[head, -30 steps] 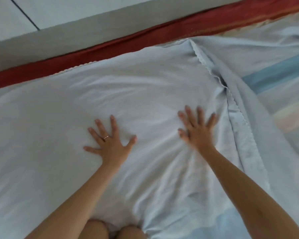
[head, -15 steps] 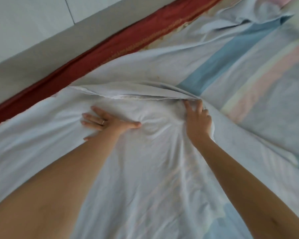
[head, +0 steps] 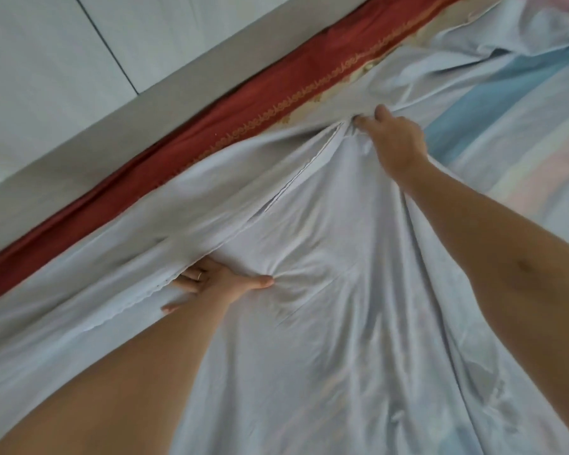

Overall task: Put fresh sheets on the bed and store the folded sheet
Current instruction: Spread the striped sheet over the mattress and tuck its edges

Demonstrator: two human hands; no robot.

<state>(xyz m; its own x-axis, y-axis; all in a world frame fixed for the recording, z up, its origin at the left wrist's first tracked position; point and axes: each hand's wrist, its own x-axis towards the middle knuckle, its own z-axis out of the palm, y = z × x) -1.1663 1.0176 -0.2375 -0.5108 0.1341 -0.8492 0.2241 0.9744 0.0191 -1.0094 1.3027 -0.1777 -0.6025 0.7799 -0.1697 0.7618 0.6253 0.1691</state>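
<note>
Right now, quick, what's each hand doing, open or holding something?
Left hand: open, fingers straight, pressing flat on the pale sheet.
Right hand: closed, fingers curled, pinching a bunched fold of the same sheet.

Sheet ridge [head: 286, 192] left, flat bedding [head: 513, 103] right

Pale seamed wall [head: 46, 77] w/ grey ledge [head: 138, 133] below, soft even light.

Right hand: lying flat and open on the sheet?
No, the right hand has its fingers curled, gripping a bunched fold of the pale sheet.
</note>
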